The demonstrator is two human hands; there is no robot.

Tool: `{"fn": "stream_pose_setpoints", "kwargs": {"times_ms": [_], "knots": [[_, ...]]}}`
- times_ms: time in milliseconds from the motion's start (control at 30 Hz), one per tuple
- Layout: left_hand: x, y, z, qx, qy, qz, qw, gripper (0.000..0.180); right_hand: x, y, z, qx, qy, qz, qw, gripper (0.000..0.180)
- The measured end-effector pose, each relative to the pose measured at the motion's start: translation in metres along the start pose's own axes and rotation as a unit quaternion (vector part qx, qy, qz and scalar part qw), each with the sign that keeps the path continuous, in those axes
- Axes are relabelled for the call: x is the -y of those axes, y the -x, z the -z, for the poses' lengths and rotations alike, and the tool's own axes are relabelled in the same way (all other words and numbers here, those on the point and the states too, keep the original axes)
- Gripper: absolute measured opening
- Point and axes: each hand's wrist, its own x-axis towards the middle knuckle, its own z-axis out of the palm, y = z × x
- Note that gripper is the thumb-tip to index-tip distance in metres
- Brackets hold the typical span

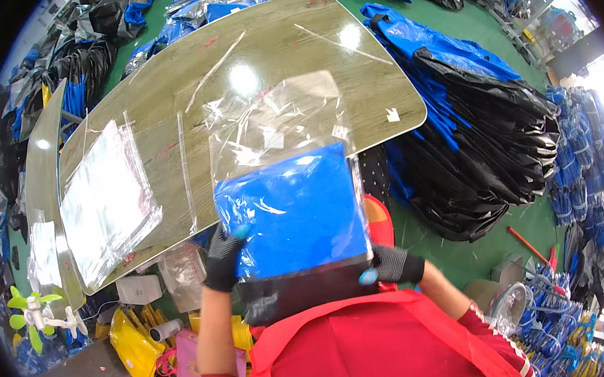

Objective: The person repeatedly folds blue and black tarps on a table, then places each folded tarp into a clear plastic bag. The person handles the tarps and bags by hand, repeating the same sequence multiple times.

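Note:
In front of my body I hold a clear plastic bag (267, 130) with a folded blue-and-black sheet (297, 214) inside it. The bag's far, unfilled part lies over the table top. My left hand (225, 258), in a dark glove with a bright blue thumb tip, grips the left edge of the packed bundle. On its lower right corner, my right hand (395, 264), gloved alike, is closed with its blue thumb tip on top. The fingers beneath the bundle are hidden on both sides.
A wood-patterned table (316, 34) stretches ahead, with a stack of clear bags (111, 207) at its left. Right of it lies a large heap of black and blue sheets (464, 136) on the green floor (421, 220). A small green fan (34, 316) stands at far left.

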Motion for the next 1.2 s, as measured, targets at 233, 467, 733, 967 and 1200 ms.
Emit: {"fn": "stream_pose_setpoints", "kwargs": {"times_ms": [233,467,733,967,1200], "knots": [[0.026,0.000,-0.004,-0.020,0.196,0.063,0.978,0.076,0.019,-0.030,0.019,-0.147,-0.043,0.043,0.987,0.080],[0.007,0.010,-0.002,0.050,-0.089,-0.027,0.994,0.070,0.011,-0.024,0.005,-0.212,-0.131,0.041,0.968,0.076],[0.052,0.003,0.024,-0.004,-0.038,-0.064,0.997,0.057,0.019,-0.031,0.015,-0.224,-0.188,0.044,0.955,0.059],[0.063,-0.007,0.045,-0.054,-0.015,-0.019,0.998,0.052,-0.013,-0.016,0.004,-0.123,-0.115,0.059,0.984,0.079],[0.061,0.052,0.026,0.103,-0.160,0.040,0.981,0.087,-0.062,0.019,-0.043,-0.119,-0.279,-0.015,0.953,0.097]]}}
